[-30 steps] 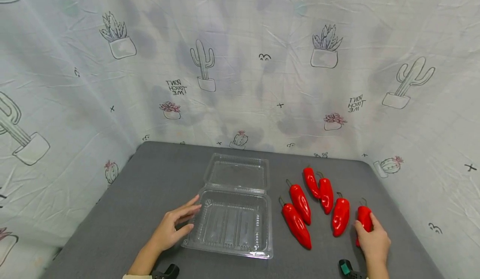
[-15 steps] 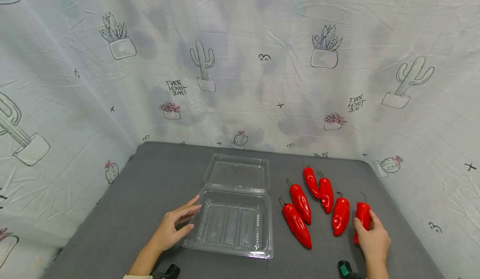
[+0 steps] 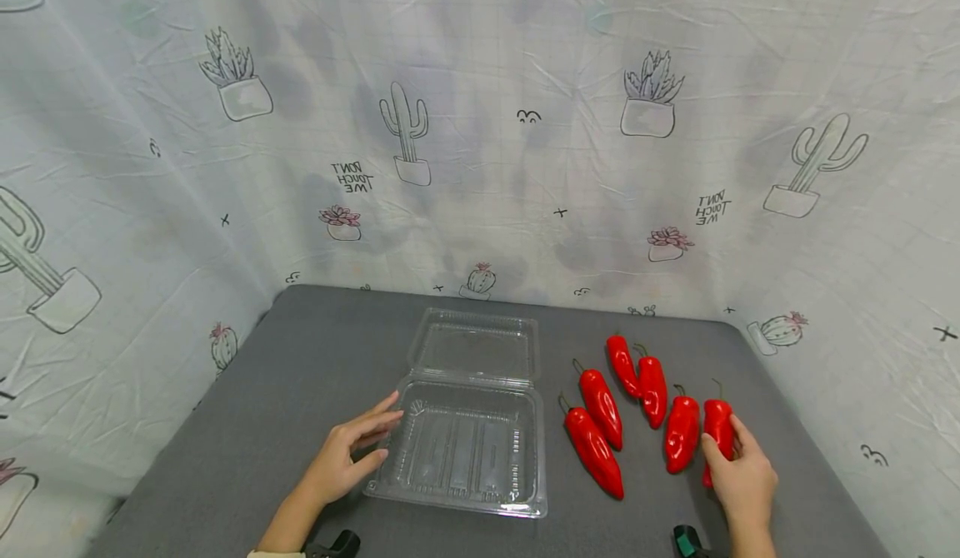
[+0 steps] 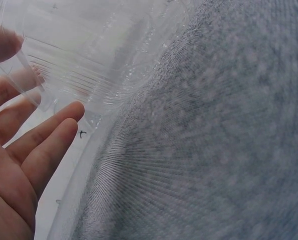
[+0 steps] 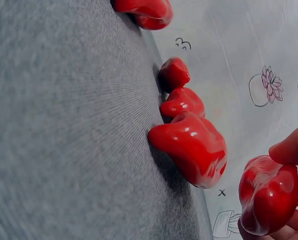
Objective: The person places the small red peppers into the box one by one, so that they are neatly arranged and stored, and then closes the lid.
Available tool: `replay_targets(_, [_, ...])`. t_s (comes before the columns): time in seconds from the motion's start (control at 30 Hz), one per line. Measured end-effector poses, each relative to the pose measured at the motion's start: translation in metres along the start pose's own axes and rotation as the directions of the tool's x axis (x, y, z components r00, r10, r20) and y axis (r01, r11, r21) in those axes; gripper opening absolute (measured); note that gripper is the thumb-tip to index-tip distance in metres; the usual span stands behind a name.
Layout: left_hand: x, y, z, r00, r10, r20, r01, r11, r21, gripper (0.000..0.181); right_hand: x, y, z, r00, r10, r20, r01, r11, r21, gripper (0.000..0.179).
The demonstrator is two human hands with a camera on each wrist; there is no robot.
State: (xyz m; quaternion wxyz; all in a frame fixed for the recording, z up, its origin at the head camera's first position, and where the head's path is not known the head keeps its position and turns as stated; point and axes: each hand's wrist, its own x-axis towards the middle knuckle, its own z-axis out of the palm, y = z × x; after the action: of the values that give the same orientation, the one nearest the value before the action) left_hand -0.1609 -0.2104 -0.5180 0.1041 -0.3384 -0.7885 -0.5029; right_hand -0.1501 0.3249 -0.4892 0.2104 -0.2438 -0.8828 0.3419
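My right hand [image 3: 746,483] pinches a red pepper [image 3: 717,429] between thumb and fingers, its green stem pointing away. In the right wrist view that same pepper [image 5: 269,195] hangs off the table surface, to the right of the others. My left hand [image 3: 337,462], fingers loosely extended, rests at the left rim of a clear plastic clamshell container [image 3: 465,500]. The container lies with its lid [image 3: 472,346] folded back and nothing inside. In the left wrist view the fingertips [image 4: 71,112] are right at the container's ribbed wall [image 4: 83,82].
Several more red peppers lie on the grey table [image 3: 330,333] between the container and my right hand. The nearest to the held one is a plump red pepper [image 3: 682,435]. A white curtain [image 3: 480,166] printed with potted cacti surrounds the table's back and sides.
My right hand has raised the pepper and shifted it slightly left, closer to the neighbouring one. The left hand and the container have stayed in place.
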Motion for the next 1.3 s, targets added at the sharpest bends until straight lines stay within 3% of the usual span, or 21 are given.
replay_targets(0.17, [0.000,-0.001,0.001,1.000,0.020,-0.003,-0.020,1.000,0.013,0.047,-0.003,-0.005,0.001,1.000,0.012,0.009,-0.012,1.000,0.021,0.058])
replay_targets(0.4, [0.000,0.001,0.001,1.000,-0.018,-0.005,0.018,1.000,-0.004,0.047,-0.006,-0.013,0.001,1.000,0.002,0.012,-0.002,0.999,0.037,0.057])
replay_targets(0.87, [0.000,0.001,0.001,1.000,-0.013,-0.003,0.013,1.000,0.001,0.048,-0.012,-0.020,0.003,1.000,-0.024,0.018,0.022,0.996,0.086,0.058])
replay_targets(1.3, [0.001,-0.001,0.001,0.998,0.056,-0.019,-0.055,0.998,0.019,0.049,-0.017,-0.031,0.005,0.997,-0.079,-0.001,0.078,0.984,0.159,0.055])
